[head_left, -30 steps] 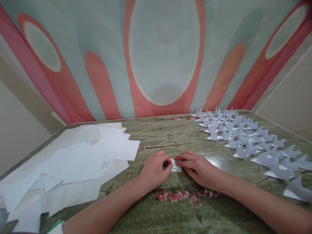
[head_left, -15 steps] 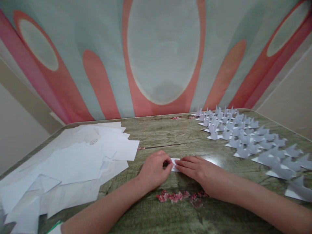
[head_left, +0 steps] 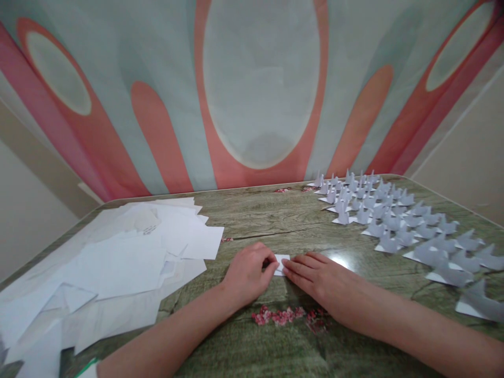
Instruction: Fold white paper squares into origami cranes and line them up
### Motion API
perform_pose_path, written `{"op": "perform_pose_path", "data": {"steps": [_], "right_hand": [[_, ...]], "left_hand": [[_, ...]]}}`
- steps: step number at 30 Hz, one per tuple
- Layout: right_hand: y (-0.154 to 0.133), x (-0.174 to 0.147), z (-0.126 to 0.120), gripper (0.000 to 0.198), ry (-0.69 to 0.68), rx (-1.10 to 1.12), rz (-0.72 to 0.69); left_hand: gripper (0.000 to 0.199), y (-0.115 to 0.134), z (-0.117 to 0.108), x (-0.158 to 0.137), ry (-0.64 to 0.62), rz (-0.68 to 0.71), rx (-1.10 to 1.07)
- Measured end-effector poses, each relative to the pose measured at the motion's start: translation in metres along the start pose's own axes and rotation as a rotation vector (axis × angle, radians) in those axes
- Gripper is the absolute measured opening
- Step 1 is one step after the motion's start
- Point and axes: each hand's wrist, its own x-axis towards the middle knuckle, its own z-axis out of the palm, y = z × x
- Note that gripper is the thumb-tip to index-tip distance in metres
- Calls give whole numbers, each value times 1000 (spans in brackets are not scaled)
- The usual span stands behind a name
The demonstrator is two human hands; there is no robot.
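A small folded white paper [head_left: 281,261] lies on the table between my two hands. My left hand [head_left: 251,270] is closed, its thumb and forefinger pinching the paper's left edge. Flat against the right part of the same paper are the outstretched fingers of my right hand [head_left: 315,273], which partly cover it. The details of the fold are too small to make out.
Loose white paper sheets [head_left: 129,257] are heaped on the left of the wood-patterned table [head_left: 252,215]. Rows of folded white paper birds [head_left: 388,241] stand along the right. A patterned wall covering [head_left: 262,94] rises behind the table's far edge.
Both hands stay at the small folded paper, with barely any visible finger movement. The whole view has shifted slightly.
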Motion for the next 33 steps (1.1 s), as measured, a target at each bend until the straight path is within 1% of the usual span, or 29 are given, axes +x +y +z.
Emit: {"op": "perform_pose_path", "data": {"steps": [4, 7, 17, 21, 25, 33], "right_hand": [[-4, 0, 11, 40, 45, -65, 18], [-7, 0, 14, 40, 66, -84, 34], [-8, 1, 11, 39, 35, -93, 50], [-8, 1, 9, 39, 36, -85, 52], [-7, 2, 7, 41, 37, -84, 51], [-4, 1, 8, 39, 42, -92, 41]], "left_hand": [[12, 1, 0, -1, 13, 13, 21], [13, 1, 1, 0, 14, 10, 30], [10, -1, 5, -1, 18, 6, 12], [8, -4, 5, 0, 40, 7, 13], [15, -8, 3, 2, 46, -29, 65], [15, -8, 3, 3, 16, -68, 103]]}}
